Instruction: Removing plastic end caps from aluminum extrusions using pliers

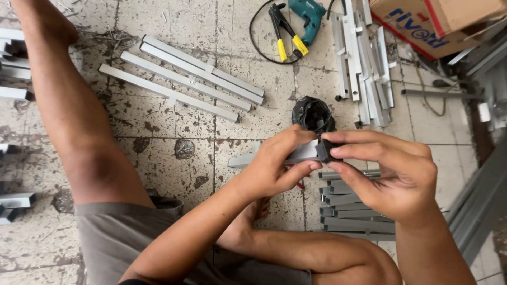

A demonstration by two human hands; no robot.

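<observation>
Pinching square black cap [326, 150], grey metal bar [274, 156]

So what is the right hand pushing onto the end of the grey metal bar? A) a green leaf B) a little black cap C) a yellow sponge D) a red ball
B: the right hand pinches a little black cap against the end of the grey metal bar, which the left hand holds steady.
</observation>
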